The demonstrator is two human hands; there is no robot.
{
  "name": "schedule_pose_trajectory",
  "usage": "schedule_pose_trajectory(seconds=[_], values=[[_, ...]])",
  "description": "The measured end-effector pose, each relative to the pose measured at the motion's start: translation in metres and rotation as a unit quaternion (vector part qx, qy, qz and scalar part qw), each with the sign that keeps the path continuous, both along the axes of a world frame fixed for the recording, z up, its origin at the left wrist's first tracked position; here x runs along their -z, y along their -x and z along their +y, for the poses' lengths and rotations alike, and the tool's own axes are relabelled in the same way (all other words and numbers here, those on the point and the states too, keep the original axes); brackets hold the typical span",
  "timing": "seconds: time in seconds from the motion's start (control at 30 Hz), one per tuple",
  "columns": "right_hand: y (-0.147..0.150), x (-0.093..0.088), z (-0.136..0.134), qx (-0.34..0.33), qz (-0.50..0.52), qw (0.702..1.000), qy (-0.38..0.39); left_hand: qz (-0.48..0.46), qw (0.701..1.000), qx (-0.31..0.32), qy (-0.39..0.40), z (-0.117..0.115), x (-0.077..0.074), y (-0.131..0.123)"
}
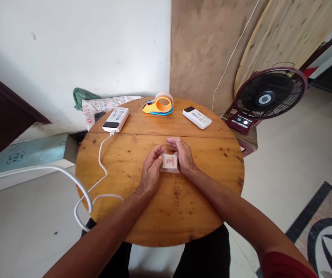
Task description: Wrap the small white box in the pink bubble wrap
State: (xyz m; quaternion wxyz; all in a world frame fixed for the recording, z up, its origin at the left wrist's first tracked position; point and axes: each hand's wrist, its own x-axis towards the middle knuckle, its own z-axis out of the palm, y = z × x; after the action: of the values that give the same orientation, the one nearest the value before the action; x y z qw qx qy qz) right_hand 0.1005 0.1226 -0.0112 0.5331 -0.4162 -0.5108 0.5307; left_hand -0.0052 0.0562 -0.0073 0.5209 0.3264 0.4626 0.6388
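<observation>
A small pale pack with a red print [169, 161], wrapped in clear plastic and resembling a deck of cards, lies between my hands at the middle of the round wooden table [119, 162]. My left hand [152, 167] is closed on its left side, with the thumb along the near edge and the fingers beyond. On the other side, my right hand [184, 155] curves around the right edge, palm turned inward. Its fingers reach past the far edge of the pack, and its thumb is partly hidden.
Toward the back stands an orange tape dispenser [157, 106] with blue trim. White power banks lie at the left [116, 119] and right [197, 117]; a white cable [100, 158] runs from the left one off the table. An electric fan [267, 96] stands at the right.
</observation>
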Motion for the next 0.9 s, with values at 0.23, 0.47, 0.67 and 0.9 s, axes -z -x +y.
schedule_pose_trajectory(seconds=[0.23, 0.47, 0.67, 0.9], values=[[-0.008, -0.015, 0.005, -0.011, -0.027, 0.999, -0.013, 0.017, 1.000, -0.001, 0.008, 0.002, -0.002, -0.002], [-0.047, -0.053, 0.014, -0.222, -0.179, 0.950, -0.124, -0.013, 0.999, -0.032, 0.023, 0.004, -0.003, -0.006], [-0.055, -0.059, 0.016, -0.339, -0.255, 0.877, -0.224, -0.010, 0.999, -0.041, 0.007, 0.004, -0.003, -0.007], [-0.059, -0.064, 0.015, -0.356, -0.284, 0.872, -0.180, 0.023, 0.999, -0.030, 0.003, 0.002, -0.003, -0.008]])
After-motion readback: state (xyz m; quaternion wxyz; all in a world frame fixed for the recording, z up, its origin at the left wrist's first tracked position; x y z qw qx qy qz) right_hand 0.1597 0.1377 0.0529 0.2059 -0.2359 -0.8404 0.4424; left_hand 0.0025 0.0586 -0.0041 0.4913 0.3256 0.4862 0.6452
